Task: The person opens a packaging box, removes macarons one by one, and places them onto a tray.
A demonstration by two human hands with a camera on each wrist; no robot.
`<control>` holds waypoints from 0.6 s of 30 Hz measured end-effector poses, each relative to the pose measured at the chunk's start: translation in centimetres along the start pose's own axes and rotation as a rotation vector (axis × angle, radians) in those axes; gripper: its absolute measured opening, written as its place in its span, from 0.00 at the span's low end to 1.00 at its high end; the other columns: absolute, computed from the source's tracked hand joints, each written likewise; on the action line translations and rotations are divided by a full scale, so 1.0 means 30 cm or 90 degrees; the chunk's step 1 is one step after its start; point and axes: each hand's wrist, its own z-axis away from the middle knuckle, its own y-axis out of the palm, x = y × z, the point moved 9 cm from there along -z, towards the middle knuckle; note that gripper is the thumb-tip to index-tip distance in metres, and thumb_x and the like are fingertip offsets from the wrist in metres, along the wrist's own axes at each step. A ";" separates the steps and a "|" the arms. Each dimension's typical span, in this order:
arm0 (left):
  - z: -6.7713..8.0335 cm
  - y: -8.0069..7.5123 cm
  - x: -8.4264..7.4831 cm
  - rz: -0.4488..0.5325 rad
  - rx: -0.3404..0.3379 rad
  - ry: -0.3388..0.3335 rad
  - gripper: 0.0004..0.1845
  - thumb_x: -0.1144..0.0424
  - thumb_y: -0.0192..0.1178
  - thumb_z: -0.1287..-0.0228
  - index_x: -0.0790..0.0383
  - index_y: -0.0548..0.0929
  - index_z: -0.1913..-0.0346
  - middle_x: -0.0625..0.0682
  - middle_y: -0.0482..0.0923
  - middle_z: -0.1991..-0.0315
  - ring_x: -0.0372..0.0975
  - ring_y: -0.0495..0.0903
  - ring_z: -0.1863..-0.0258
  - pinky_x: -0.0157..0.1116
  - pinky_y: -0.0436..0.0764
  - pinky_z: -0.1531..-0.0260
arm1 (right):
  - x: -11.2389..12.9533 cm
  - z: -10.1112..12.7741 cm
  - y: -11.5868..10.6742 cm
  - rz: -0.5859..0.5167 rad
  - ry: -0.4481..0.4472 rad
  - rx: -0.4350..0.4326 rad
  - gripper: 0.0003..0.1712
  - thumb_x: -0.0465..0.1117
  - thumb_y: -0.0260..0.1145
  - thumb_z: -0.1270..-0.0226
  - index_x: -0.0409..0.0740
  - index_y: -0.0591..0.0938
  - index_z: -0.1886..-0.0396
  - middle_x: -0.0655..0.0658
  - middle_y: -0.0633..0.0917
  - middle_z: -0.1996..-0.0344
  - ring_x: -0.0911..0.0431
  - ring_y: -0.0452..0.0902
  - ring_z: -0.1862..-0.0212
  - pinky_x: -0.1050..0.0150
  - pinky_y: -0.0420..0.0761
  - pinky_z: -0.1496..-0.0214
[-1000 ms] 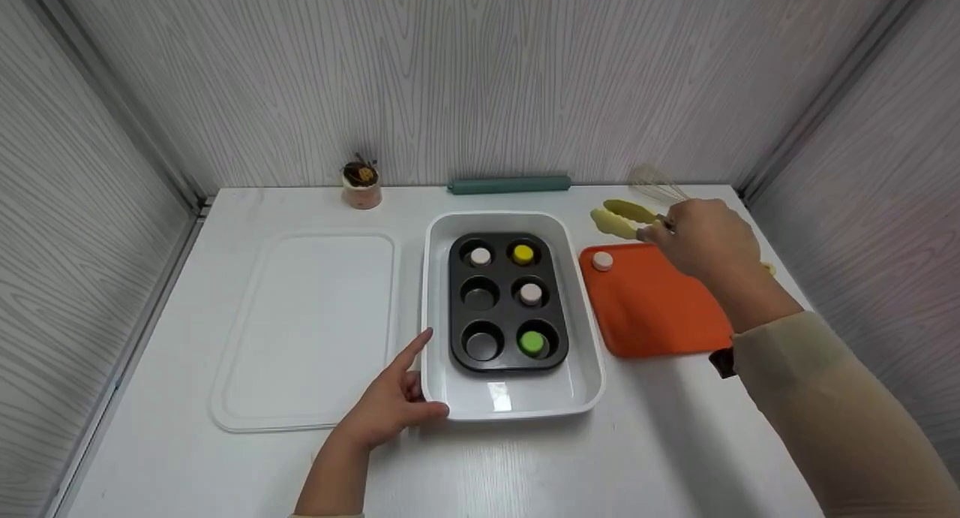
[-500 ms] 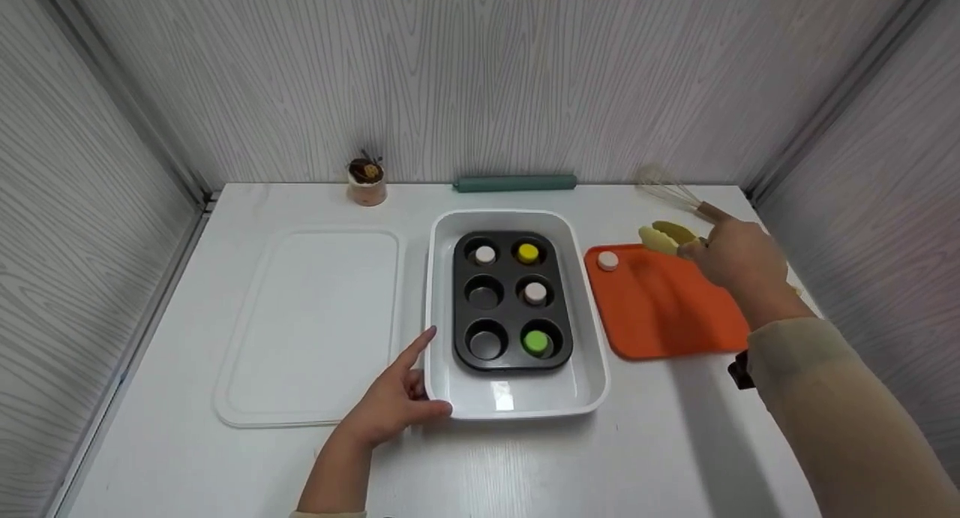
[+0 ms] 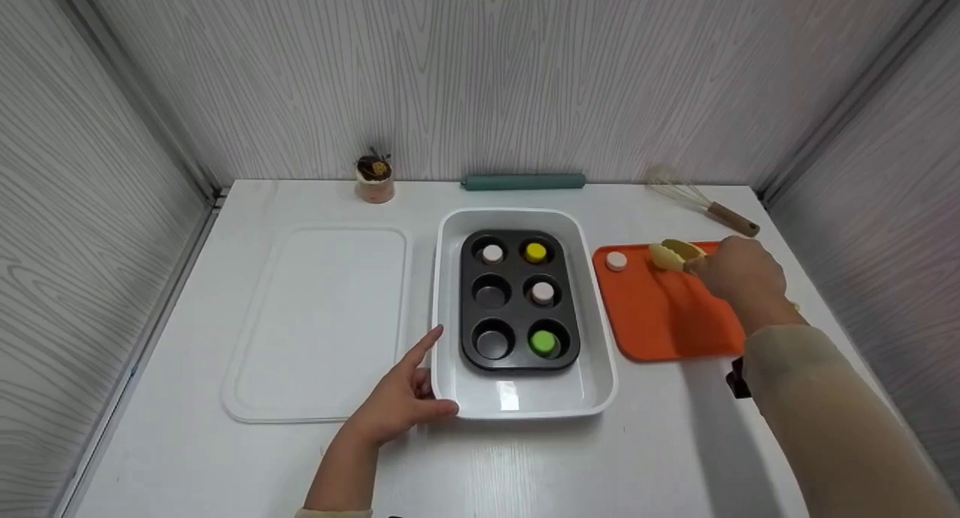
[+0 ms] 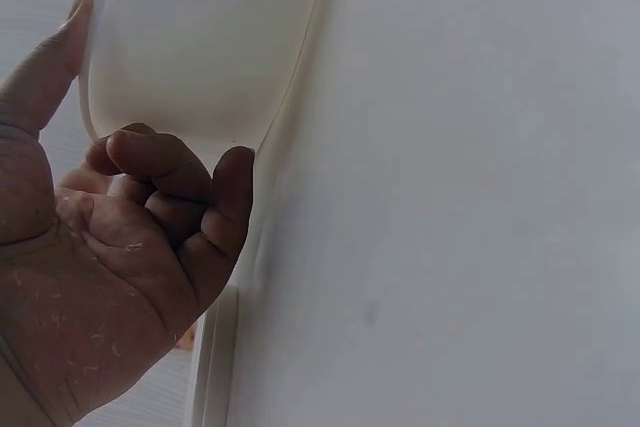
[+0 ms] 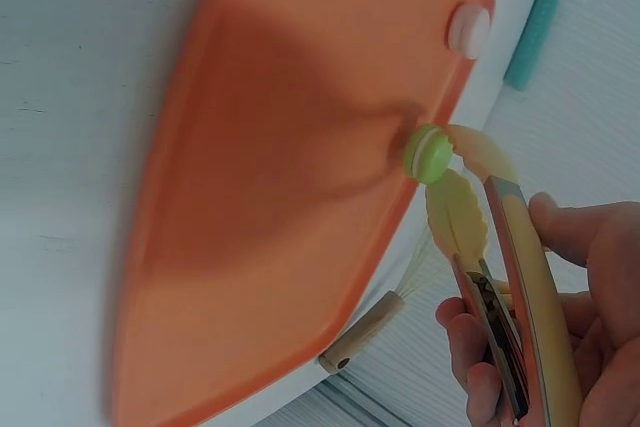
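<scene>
A right hand (image 3: 746, 276) wraps its grip around a pair of tongs (image 5: 525, 297), thumb along one arm and fingers curled against the other, the yellow heads parted. At the tips of those heads, in the right wrist view, sits a green macaron (image 5: 428, 154) with a pale filling, over an orange mat (image 3: 645, 330); whether the heads pinch it or merely touch it cannot be told. On the same mat, near its far left corner, lies a pale pink macaron (image 3: 616, 260).

A left hand (image 3: 397, 398) holds the near left corner of a deep white tray (image 3: 525, 398), just beside the mat, its thumb on the near rim, its index finger stretched along the left side and its remaining fingers curled at the outer wall. Inside the tray rests a dark six-cup muffin pan (image 3: 518, 317). Its back row holds a white macaron (image 3: 492, 254) on the left and a yellow macaron (image 3: 535, 252) on the right; below the yellow one, in the right column, come a pinkish macaron (image 3: 542, 292) and, nearest the person, a second green macaron (image 3: 542, 343).

A flat white rectangular panel (image 3: 322, 323) lies left of the tray on the white tabletop (image 3: 540, 473). Along the back stand a small potted plant (image 3: 375, 188), a teal rolling pin (image 3: 523, 182) laid lengthwise, and a wooden-handled whisk (image 3: 731, 219) behind the mat.
</scene>
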 end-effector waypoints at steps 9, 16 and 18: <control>0.001 0.005 -0.005 0.006 0.007 0.003 0.62 0.73 0.78 0.44 0.56 0.48 0.13 0.70 0.86 0.52 0.41 0.85 0.61 0.34 0.81 0.60 | -0.045 -0.014 0.012 0.007 0.031 0.010 0.35 0.59 0.62 0.24 0.27 0.81 0.46 0.33 0.84 0.59 0.43 0.76 0.63 0.52 0.78 0.67; 0.005 0.004 -0.015 0.006 0.009 0.010 0.62 0.73 0.78 0.43 0.57 0.48 0.13 0.71 0.86 0.52 0.40 0.85 0.61 0.34 0.81 0.60 | -0.062 -0.032 0.035 0.009 0.034 0.021 0.37 0.63 0.62 0.24 0.29 0.81 0.47 0.37 0.81 0.62 0.45 0.75 0.64 0.54 0.77 0.69; 0.007 0.005 -0.015 0.011 0.010 0.009 0.62 0.73 0.78 0.43 0.57 0.48 0.13 0.71 0.86 0.52 0.40 0.85 0.61 0.34 0.81 0.59 | -0.065 -0.033 0.038 0.007 0.036 0.023 0.38 0.64 0.61 0.25 0.29 0.81 0.47 0.37 0.81 0.62 0.45 0.75 0.64 0.54 0.77 0.68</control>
